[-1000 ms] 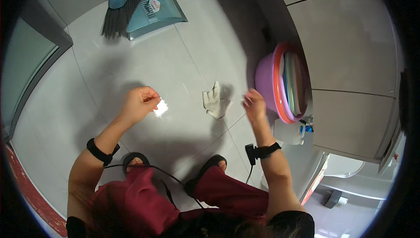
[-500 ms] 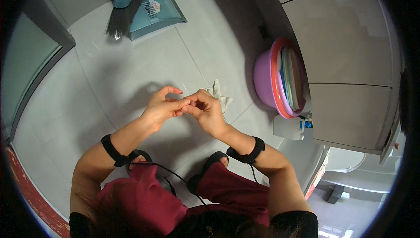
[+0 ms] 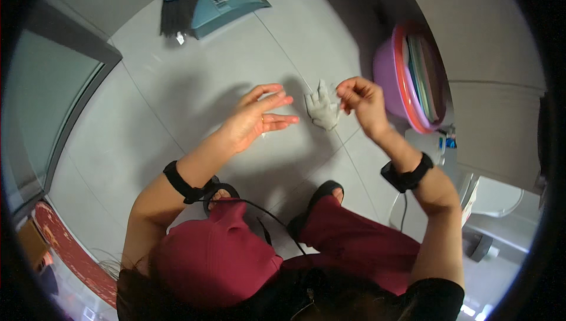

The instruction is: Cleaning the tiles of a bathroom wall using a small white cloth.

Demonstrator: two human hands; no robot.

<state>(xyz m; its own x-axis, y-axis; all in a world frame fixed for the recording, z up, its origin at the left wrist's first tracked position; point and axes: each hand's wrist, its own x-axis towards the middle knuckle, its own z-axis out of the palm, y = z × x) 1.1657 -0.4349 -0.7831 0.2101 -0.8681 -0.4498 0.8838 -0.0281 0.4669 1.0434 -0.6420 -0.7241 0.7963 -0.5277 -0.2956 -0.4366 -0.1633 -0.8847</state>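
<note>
My left hand [image 3: 254, 116] is held over the tiled floor with its fingers spread and nothing in them. A ring shows on one finger. Off to the right, my right hand [image 3: 367, 104] is closed, its thumb and fingertips drawn together; whatever they may pinch is too small to make out. Between the two hands, a pale grey-white glove [image 3: 322, 109] lies on the floor below with its fingers pointing away from me. The right fingertips overlap the view just beside the glove, but look raised above it.
A teal dustpan [image 3: 230, 5] and a dark-bristled broom [image 3: 177, 17] stand at the far left. To the right, nested purple and red basins [image 3: 390, 73] hold several coloured boards or lids, near a white jug [image 3: 423, 142]. A grey-framed glass door [image 3: 59, 79] borders the left.
My hands, touching at the fingertips before, have parted. The right moved right and away from me; the left hand's fingers opened out. The glove is now in fuller view, and the whole view has shifted.
</note>
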